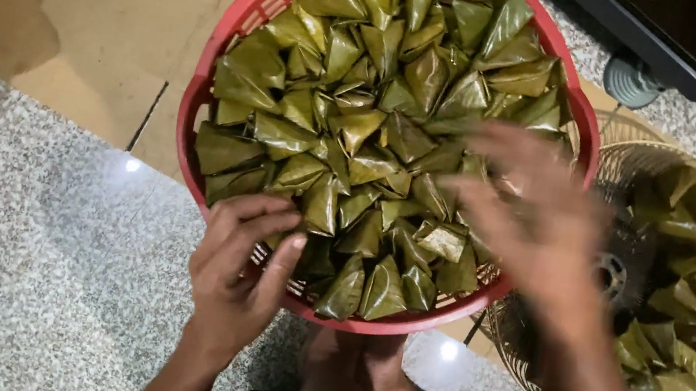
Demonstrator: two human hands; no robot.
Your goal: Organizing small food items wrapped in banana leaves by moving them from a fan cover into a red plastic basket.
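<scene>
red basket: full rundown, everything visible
The red basket is round, shallow, looks like plastic, with a slotted lattice wall and a smooth rim. It is packed with green leaf-wrapped parcels, mostly triangular, glossy and tightly nested. It sits tilted toward the camera above a speckled stone counter. The left hand grips its near rim; the right hand, motion-blurred, is over the parcels at the right side. The far rim is cut off by the frame.

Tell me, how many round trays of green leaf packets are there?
2. The round red plastic basket sits in the middle, with the left hand on its rim. The round woven tray lies at the right, partly behind the blurred right hand. More may be outside the view.
</scene>
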